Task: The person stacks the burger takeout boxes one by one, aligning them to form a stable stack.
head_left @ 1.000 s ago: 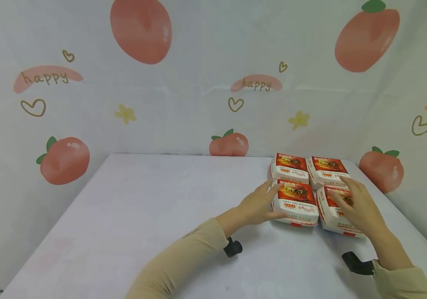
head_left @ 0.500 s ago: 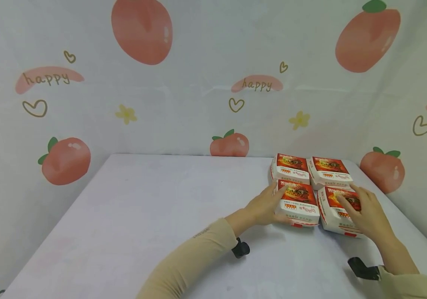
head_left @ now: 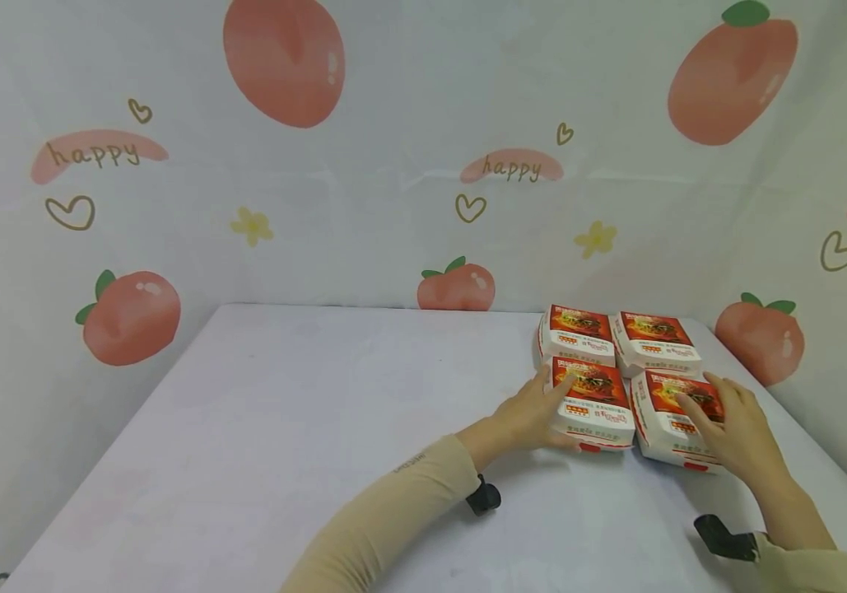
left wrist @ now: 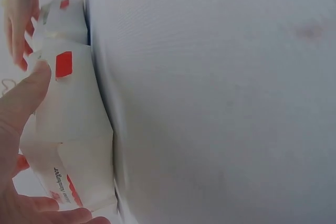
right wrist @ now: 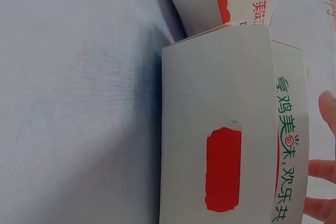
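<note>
Several white hamburger boxes with red picture lids stand grouped at the table's right. My left hand (head_left: 527, 416) holds the front left hamburger box (head_left: 595, 403): the thumb (left wrist: 39, 80) presses its near face by the red tab and the other fingers lie along its left side. Over the front right hamburger box (head_left: 660, 424) is my right hand (head_left: 745, 432), its thumb above the lid and its fingers spread along the far right edge. In the right wrist view, fingertips (right wrist: 321, 169) show beside that box's lid, and its near face has a red tab.
Behind these stand the back left hamburger box (head_left: 579, 329) and back right hamburger box (head_left: 656, 339), near the rear table edge. A fruit-printed cloth (head_left: 364, 231) hangs behind the white table (head_left: 282, 428). Black wrist mounts (head_left: 723, 537) stick out below the forearms.
My left hand has moved right and settled against the front left hamburger box. My right hand has shifted slightly right and nearer. The boxes look almost unmoved.
</note>
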`<state>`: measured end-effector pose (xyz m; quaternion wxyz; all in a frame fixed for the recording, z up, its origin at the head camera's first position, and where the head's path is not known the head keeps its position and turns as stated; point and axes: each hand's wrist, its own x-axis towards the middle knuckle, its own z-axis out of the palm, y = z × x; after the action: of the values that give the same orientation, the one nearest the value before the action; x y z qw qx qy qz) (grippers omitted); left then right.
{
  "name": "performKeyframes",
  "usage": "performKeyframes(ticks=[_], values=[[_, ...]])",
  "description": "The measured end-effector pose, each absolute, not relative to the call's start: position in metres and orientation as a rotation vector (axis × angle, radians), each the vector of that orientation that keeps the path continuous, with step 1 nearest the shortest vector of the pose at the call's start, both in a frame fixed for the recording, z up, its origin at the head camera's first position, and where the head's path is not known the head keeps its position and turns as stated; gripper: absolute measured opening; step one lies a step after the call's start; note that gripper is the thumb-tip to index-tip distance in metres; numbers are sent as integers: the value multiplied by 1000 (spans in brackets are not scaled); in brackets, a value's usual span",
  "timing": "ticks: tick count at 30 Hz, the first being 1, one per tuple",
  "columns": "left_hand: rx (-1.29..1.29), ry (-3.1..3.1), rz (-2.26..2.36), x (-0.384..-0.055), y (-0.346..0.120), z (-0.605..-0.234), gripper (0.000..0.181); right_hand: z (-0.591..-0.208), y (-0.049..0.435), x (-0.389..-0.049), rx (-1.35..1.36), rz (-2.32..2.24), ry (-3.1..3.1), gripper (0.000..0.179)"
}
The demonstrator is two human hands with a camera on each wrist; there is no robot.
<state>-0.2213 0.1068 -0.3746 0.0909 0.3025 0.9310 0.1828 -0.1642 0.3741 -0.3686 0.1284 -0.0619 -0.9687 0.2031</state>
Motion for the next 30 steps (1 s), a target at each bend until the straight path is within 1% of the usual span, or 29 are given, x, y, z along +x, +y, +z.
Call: performKeyframes(ticks=[9, 17, 30], values=[[865, 2785, 549, -220, 112, -378, 89, -371, 377, -163, -195, 594, -2826, 74], [875, 2782, 566, -219, 112, -378, 87, -373, 379, -163, -211, 600, -2849, 75], [822, 2765, 582, -218, 110, -376, 85, -378, 382, -166, -232, 586, -2913, 76]])
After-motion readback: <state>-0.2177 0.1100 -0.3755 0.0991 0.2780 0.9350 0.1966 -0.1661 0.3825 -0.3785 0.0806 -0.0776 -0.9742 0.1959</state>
